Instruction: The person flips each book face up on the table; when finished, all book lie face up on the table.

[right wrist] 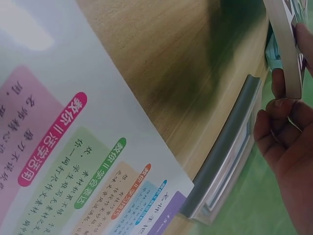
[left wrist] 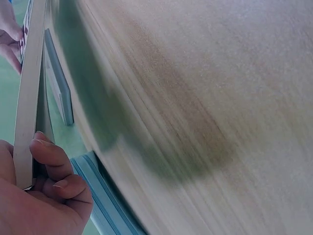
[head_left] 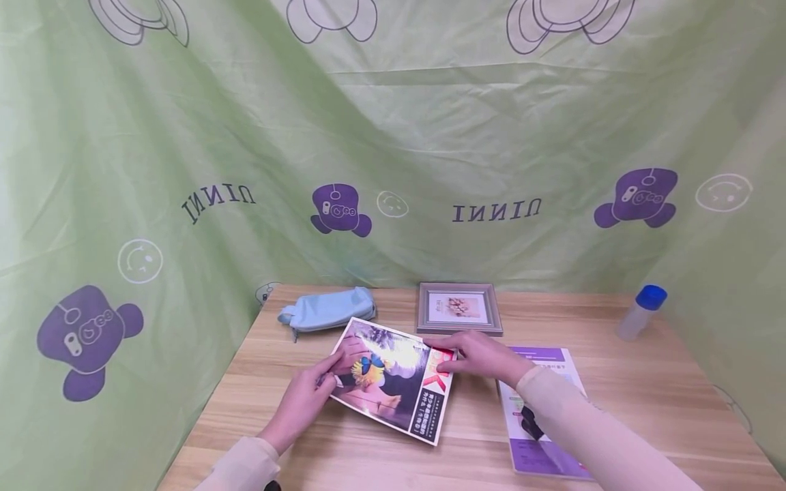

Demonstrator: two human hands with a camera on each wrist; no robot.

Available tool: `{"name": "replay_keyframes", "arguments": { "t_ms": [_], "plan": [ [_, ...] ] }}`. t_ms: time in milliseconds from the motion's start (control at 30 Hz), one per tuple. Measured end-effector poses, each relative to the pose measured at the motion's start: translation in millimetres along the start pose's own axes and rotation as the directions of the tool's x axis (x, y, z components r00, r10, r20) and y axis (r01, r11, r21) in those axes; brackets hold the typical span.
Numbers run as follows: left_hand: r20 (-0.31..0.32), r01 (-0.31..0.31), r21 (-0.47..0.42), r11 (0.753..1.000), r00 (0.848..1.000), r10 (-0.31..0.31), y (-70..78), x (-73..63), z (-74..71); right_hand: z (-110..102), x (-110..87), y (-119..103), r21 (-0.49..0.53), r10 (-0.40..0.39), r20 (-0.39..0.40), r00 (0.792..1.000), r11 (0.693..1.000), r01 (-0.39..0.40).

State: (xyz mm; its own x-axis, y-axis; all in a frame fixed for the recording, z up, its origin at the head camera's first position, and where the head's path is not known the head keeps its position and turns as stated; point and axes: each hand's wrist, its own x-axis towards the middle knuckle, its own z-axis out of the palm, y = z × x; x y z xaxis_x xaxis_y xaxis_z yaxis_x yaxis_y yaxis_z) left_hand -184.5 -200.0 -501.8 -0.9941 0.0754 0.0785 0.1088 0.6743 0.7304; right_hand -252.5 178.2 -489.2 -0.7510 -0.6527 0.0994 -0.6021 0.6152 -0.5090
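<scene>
A book with a dark photo cover (head_left: 393, 382) is held above the table between both hands. My left hand (head_left: 305, 402) grips its left edge, thumb on the cover and fingers curled beneath, as the left wrist view shows with the book's page edge (left wrist: 30, 93). At the opposite edge, my right hand (head_left: 482, 354) pinches the upper right corner; in the right wrist view its fingers (right wrist: 279, 117) curl under the book (right wrist: 288, 54). Below the right forearm lies a purple and white book (head_left: 540, 457), partly hidden by the sleeve.
A light blue pencil case (head_left: 331, 309) lies at the back left of the wooden table (head_left: 651, 402). Behind the held book is a grey picture frame (head_left: 460, 309), lying flat. A bottle with a blue cap (head_left: 643, 312) stands at the back right. Green curtain (head_left: 405, 136) hangs behind.
</scene>
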Motion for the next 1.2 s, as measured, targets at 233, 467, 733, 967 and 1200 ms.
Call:
{"name": "replay_keyframes", "arguments": {
  "t_ms": [233,467,733,967,1200],
  "plan": [
    [0.023,-0.007,-0.008,1.0,1.0,0.007,-4.5,2.4,3.4,2.7,1.3,0.9,-0.011,-0.002,0.03,1.0,1.0,0.003],
    [0.083,-0.008,-0.028,1.0,0.996,0.01,-13.4,4.9,9.0,9.6,2.1,2.6,-0.081,0.017,0.064,0.998,0.997,-0.012],
    [0.131,0.002,-0.052,0.999,0.991,0.005,-19.3,5.7,12.2,14.9,3.0,4.7,-0.095,0.021,0.073,0.997,0.995,-0.014],
    [0.181,-0.012,-0.053,0.999,0.983,0.021,-24.4,4.4,14.2,20.9,4.1,7.1,-0.109,0.028,0.108,0.994,0.994,-0.016],
    [0.2,-0.016,-0.034,0.999,0.98,0.023,-26.7,4.2,14.9,23.0,4.6,7.9,-0.121,0.033,0.116,0.993,0.992,-0.018]
  ]
}}
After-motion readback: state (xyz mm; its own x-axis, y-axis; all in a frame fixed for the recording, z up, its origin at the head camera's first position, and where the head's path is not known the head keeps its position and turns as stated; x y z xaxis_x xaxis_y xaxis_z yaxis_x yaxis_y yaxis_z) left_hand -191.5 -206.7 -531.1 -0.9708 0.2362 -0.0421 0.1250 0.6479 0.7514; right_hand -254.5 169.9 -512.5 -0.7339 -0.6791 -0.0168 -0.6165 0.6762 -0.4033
